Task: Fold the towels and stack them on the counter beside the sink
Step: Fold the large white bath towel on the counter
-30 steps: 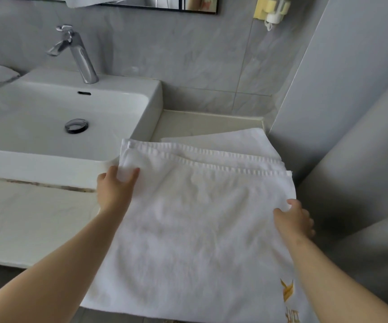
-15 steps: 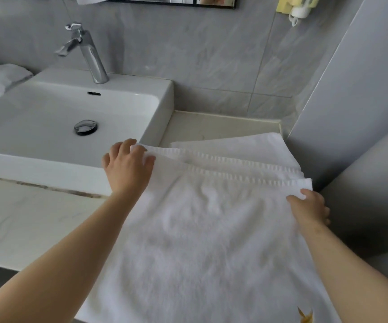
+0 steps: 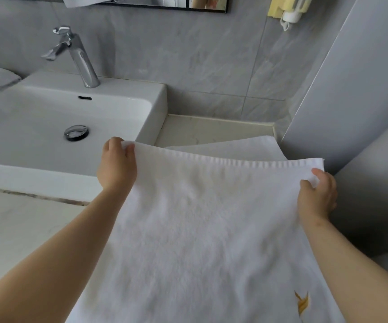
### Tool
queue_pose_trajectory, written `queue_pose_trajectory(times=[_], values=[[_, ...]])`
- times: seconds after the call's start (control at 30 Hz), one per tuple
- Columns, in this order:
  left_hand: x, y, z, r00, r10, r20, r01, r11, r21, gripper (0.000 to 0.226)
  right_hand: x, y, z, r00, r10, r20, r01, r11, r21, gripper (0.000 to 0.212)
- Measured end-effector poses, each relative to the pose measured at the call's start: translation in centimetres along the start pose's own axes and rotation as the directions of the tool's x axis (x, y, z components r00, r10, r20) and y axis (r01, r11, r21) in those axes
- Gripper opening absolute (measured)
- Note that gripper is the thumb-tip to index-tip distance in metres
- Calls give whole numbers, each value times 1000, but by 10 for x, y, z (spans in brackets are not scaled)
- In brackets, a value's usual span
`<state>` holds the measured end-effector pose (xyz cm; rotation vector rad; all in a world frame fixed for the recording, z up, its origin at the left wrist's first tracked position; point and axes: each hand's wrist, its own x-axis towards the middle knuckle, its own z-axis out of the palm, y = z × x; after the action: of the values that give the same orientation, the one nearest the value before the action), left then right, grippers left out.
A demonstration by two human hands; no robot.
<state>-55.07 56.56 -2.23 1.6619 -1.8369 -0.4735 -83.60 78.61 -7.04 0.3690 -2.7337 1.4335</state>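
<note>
The white terry towel with a gold emblem is gripped at its far ribbed hem: the left corner is pinched by the left hand, the right by the right hand. It is held over the pale stone counter, beside the white rectangular ceramic sink.

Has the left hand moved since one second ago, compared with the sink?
Yes. The left hand, pinching the towel corner, moved up and away: earlier it was below the sink's front rim, now its fingers reach over the basin.
</note>
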Motion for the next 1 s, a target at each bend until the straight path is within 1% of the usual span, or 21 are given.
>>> queue_pose_trajectory(times=[0.1,0.17,0.23,0.3,0.37,0.43,0.5,0.57,0.63,0.67,0.73,0.77,0.83,0.87,0.93,1.0], values=[[8,3,5,999,44,28,-44,999,3,31,13,0,8,998,18,65,-14,998,-67,47],[15,3,9,991,123,46,-123,992,0,26,18,5,15,986,45,163,-16,984,-176,52],[22,2,12,986,156,58,-157,987,18,23,21,12,22,952,102,290,-11,954,-298,60],[28,1,14,988,134,79,-138,989,60,22,21,21,27,916,152,372,-5,930,-368,67],[32,0,15,984,137,110,-149,983,109,20,20,26,28,901,170,400,8,914,-406,68],[34,0,14,978,168,127,-184,975,124,16,15,30,26,896,194,399,-3,902,-432,67],[32,-1,15,976,190,105,-202,973,111,16,8,34,21,890,226,397,-19,887,-462,66],[26,-1,17,975,220,40,-223,961,166,23,-2,40,16,879,259,401,-36,874,-485,63],[13,-4,25,943,333,-26,-312,905,289,39,-14,47,11,867,297,400,-60,859,-508,60],[3,-4,31,912,409,-14,-383,864,328,45,-20,51,9,862,312,398,-70,853,-518,59],[-21,-2,45,839,541,60,-527,780,336,51,-34,56,5,855,323,407,-75,852,-518,60],[-36,0,52,802,586,119,-590,744,313,51,-41,58,2,852,329,408,-80,851,-518,61],[-72,4,61,723,614,318,-685,696,214,48,-52,64,-5,845,352,402,-104,846,-524,63],[-91,5,66,679,591,435,-706,688,168,47,-56,70,-10,843,365,395,-121,844,-523,64],[-125,2,73,594,502,629,-718,683,133,52,-64,78,-20,844,386,373,-177,856,-486,66],[-152,-4,77,528,411,743,-715,687,128,58,-72,86,-31,852,401,337,-264,885,-384,69]])
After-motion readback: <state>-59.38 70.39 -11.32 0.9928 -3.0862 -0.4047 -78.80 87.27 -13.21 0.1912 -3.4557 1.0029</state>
